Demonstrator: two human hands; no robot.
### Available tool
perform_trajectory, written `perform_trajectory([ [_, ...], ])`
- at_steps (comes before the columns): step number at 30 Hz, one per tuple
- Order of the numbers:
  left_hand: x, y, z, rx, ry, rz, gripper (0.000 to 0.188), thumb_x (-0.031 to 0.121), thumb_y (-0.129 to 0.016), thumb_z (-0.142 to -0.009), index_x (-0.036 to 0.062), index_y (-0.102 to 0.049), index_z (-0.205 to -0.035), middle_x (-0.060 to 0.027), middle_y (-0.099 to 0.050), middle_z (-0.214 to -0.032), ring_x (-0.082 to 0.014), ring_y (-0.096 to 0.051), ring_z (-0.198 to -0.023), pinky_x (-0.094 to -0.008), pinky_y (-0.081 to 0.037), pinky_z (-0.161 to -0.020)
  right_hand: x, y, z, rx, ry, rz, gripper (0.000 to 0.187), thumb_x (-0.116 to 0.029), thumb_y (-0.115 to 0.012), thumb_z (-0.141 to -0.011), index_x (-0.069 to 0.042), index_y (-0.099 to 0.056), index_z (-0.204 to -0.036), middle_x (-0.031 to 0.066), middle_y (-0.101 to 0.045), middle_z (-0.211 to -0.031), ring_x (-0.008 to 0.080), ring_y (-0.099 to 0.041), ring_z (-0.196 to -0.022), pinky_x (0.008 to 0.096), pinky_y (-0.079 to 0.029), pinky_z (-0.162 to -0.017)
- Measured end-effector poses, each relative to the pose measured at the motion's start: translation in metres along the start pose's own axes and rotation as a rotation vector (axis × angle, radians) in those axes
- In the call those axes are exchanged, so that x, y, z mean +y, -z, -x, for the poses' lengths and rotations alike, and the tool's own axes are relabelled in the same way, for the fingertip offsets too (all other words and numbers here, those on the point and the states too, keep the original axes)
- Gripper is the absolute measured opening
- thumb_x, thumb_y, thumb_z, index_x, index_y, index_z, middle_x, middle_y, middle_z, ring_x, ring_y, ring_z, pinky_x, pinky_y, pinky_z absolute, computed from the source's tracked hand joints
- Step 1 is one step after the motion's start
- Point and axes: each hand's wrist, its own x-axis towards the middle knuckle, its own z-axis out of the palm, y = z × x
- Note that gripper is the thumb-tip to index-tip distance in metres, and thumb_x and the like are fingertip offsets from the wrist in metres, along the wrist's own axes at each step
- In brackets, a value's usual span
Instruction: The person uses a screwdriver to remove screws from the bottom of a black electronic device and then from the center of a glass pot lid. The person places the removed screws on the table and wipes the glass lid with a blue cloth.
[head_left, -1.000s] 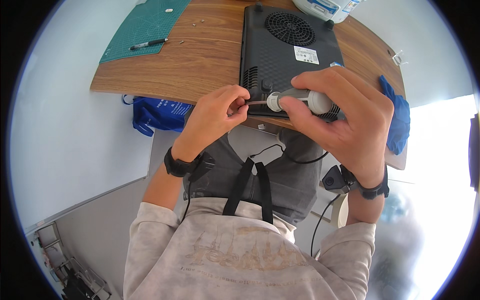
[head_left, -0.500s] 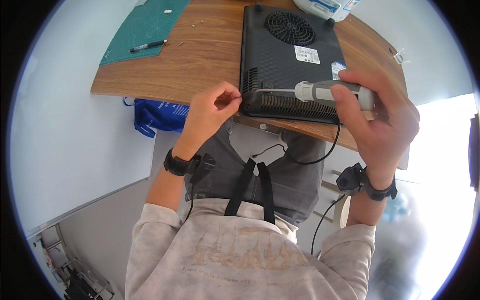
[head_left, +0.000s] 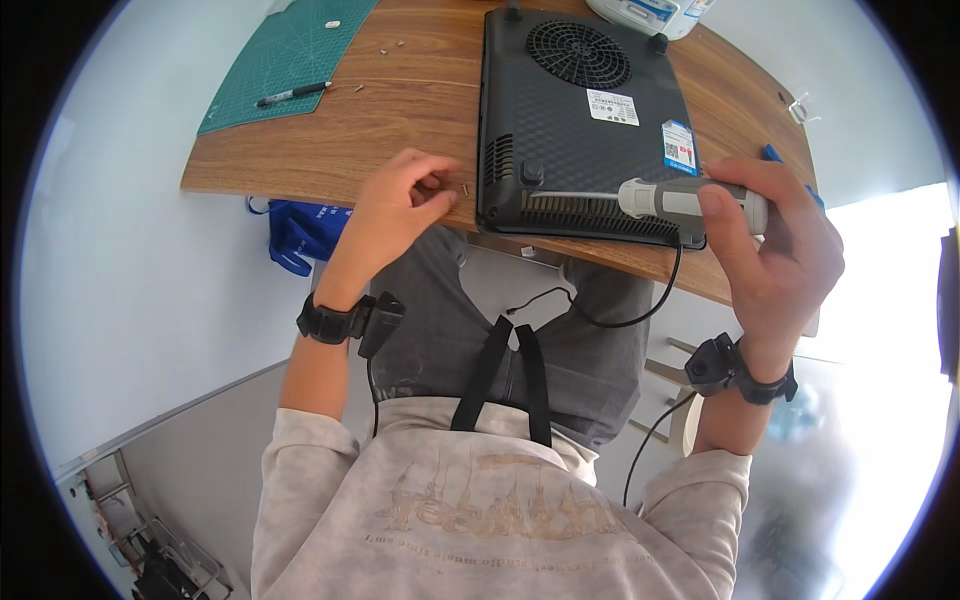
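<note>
A black induction cooker [head_left: 560, 140] lies upside down on the wooden table, its round fan grille and vent slots facing up. My right hand [head_left: 775, 220] is wrapped round the grey-and-white handle of a screwdriver [head_left: 660, 198]. Its thin shaft points left, with the tip over the vent slots near the cooker's front left corner. Left of that corner, my left hand [head_left: 405, 205] is held over the table edge with thumb and fingers apart. A small screw [head_left: 465, 190] is just beyond its fingertips, beside the cooker.
Several small screws [head_left: 359, 88] lie on the table's left part. A green cutting mat [head_left: 265, 75] there carries a black pen [head_left: 293, 94]. A white container [head_left: 655, 15] stands behind the cooker. A power cord [head_left: 672, 285] hangs off the front edge, and a blue bag [head_left: 305, 232] is below.
My left hand has drawn back left from the cooker's corner and its pinch has opened, with a screw now showing beside it. The screwdriver has shifted slightly right and toward me.
</note>
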Motion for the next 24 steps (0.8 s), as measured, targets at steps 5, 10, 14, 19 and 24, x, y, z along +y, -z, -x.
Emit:
perform_trajectory([
  [5,0.002,-0.004,-0.005,-0.052,-0.055,-0.144,0.025,0.008,-0.071,-0.089,0.0022,-0.071,-0.114,-0.0073,-0.059,-0.097,-0.0187,-0.06,-0.077,-0.0301,-0.048,-0.073,-0.004,0.002,0.003,0.001,-0.062,-0.013,0.018,-0.005,-0.084,-0.073,-0.001,-0.073,-0.087,0.0025,-0.067,-0.073,0.0074,-0.054,-0.063,0.0212,-0.042,-0.056],
  [10,0.001,-0.001,-0.01,-0.045,-0.118,-0.197,0.014,0.008,-0.069,-0.091,0.0016,-0.071,-0.102,-0.0106,-0.061,-0.093,-0.0236,-0.061,-0.078,-0.0329,-0.048,-0.073,-0.003,0.005,0.006,-0.008,-0.039,-0.009,0.019,-0.004,-0.084,-0.072,0.0,-0.073,-0.087,0.0036,-0.067,-0.074,0.0094,-0.056,-0.064,0.0228,-0.044,-0.058],
  [14,-0.011,0.019,-0.023,0.005,-0.169,-0.317,0.01,0.009,-0.067,-0.092,0.0017,-0.069,-0.1,-0.0115,-0.064,-0.091,-0.0253,-0.062,-0.078,-0.0333,-0.049,-0.073,-0.003,0.008,0.01,-0.007,-0.032,-0.013,0.021,-0.001,-0.083,-0.071,0.002,-0.072,-0.088,0.0071,-0.07,-0.078,0.0127,-0.06,-0.067,0.0244,-0.047,-0.061],
  [19,-0.054,0.09,-0.076,0.144,-0.104,-0.453,0.016,0.013,-0.067,-0.094,0.002,-0.069,-0.105,-0.0112,-0.073,-0.092,-0.0223,-0.068,-0.081,-0.0314,-0.053,-0.075,-0.001,0.014,0.014,-0.023,0.026,0.008,0.02,0.001,-0.081,-0.071,0.003,-0.071,-0.089,0.0097,-0.071,-0.081,0.0156,-0.063,-0.069,0.026,-0.049,-0.064],
  [24,-0.088,0.14,-0.123,0.207,-0.002,-0.581,0.013,0.013,-0.068,-0.091,0.0044,-0.074,-0.099,-0.0129,-0.075,-0.094,-0.026,-0.072,-0.085,-0.0353,-0.057,-0.076,0.0,0.012,0.017,-0.036,-0.046,-0.006,0.021,-0.001,-0.082,-0.071,0.003,-0.072,-0.089,0.0086,-0.07,-0.078,0.0148,-0.062,-0.068,0.0257,-0.048,-0.063],
])
